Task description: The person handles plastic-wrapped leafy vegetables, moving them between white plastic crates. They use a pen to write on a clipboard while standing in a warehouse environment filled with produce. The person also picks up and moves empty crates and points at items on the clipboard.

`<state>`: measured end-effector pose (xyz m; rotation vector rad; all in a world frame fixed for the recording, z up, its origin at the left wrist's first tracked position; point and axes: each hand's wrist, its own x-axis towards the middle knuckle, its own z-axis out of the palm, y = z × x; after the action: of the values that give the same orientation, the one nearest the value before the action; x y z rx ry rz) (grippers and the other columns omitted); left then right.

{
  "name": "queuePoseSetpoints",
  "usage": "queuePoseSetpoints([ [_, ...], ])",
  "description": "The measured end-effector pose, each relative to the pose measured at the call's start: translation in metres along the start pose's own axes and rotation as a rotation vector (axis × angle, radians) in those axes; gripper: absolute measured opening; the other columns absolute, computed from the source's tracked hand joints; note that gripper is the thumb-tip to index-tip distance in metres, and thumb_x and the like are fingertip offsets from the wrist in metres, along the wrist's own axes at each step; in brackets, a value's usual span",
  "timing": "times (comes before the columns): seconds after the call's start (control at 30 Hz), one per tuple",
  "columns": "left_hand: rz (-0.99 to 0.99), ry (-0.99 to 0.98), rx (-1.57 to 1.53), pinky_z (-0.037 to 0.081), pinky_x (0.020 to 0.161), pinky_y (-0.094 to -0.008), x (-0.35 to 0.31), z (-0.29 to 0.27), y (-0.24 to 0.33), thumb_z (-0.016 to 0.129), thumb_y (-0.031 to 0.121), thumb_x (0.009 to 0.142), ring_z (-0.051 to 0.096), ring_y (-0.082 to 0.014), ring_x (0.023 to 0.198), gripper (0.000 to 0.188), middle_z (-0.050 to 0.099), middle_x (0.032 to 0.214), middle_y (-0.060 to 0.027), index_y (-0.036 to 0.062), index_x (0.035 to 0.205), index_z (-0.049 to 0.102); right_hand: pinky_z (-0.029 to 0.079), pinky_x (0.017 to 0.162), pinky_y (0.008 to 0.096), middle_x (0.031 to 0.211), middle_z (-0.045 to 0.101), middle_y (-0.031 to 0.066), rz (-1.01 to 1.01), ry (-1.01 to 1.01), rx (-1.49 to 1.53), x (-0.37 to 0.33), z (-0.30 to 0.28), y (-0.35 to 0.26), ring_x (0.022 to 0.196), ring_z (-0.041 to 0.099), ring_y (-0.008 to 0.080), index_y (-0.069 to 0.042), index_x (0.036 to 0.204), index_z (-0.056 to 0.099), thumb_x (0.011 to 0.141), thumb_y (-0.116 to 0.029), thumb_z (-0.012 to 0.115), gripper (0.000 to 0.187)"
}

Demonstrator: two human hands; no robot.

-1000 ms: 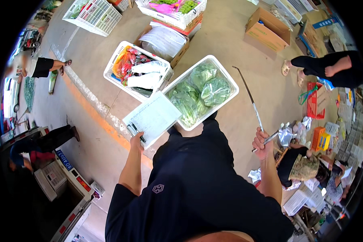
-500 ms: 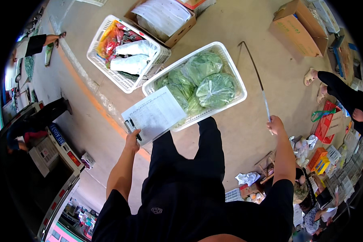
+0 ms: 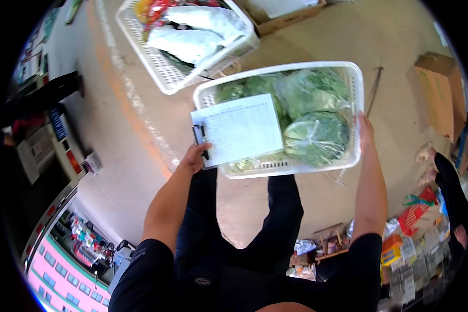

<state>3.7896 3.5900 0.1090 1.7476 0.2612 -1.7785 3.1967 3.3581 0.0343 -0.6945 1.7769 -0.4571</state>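
My left hand (image 3: 194,157) is closed on the clip edge of a clipboard (image 3: 242,132) holding a printed white sheet, with a black pen (image 3: 205,145) at the clip. The board overlaps the left part of a white plastic crate (image 3: 291,170) in front of my legs. Inside the crate are several clear bags of leafy green vegetables (image 3: 317,138). My right hand (image 3: 366,134) is wrapped round the crate's right end, its fingers partly hidden by the wall. Beyond that hand is a thin hooked metal rod (image 3: 374,93), partly covered by crate and hand.
At the upper left stands another white crate (image 3: 166,86) with white and red bagged goods. A cardboard box (image 3: 275,23) adjoins it; another box (image 3: 439,99) is at far right. Stacked goods, a red box (image 3: 420,212) and a person's legs (image 3: 444,177) are at the right.
My right hand has let go of the hooked rod and taken hold of the crate's right end. The crate appears larger and nearer. My left hand still holds the clipboard.
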Motion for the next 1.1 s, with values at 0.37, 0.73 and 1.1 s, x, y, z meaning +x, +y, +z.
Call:
queuePoseSetpoints([
  [0.37,0.065,0.034,-0.029,0.052,0.09,-0.0434,0.011,0.02,0.007,0.065,0.002,0.084,0.067,-0.0282,0.095,0.034,0.069,0.105,-0.0142,-0.0055,0.117,0.063,0.042,0.051,0.0321,0.063,0.055,0.0014,0.055,0.097,-0.337,-0.077,0.004,-0.035,0.056,0.053,0.0129,-0.007,0.081,0.064,0.095,-0.045,0.06,0.04],
  [0.73,0.108,-0.284,0.34,0.051,0.087,-0.0333,-0.234,0.039,0.16,0.071,0.002,0.081,0.064,-0.0162,0.094,0.035,0.069,0.102,-0.0075,-0.0057,0.115,0.065,0.035,0.047,0.0257,0.061,0.048,-0.0033,0.123,0.373,0.025,-0.28,-0.076,-0.103,0.052,0.044,0.0073,-0.013,0.074,0.054,0.093,-0.031,0.063,0.028],
  [1.1,0.497,-0.28,0.897,0.052,0.069,-0.0324,-0.161,0.054,0.364,0.077,0.016,0.07,0.062,-0.0166,0.077,0.037,0.068,0.086,-0.0085,-0.0038,0.101,0.07,0.039,0.048,0.0309,0.061,0.043,-0.0017,0.301,0.477,0.453,-0.353,0.048,-0.096,0.052,0.042,0.0124,-0.014,0.077,0.051,0.093,-0.05,0.065,0.042],
])
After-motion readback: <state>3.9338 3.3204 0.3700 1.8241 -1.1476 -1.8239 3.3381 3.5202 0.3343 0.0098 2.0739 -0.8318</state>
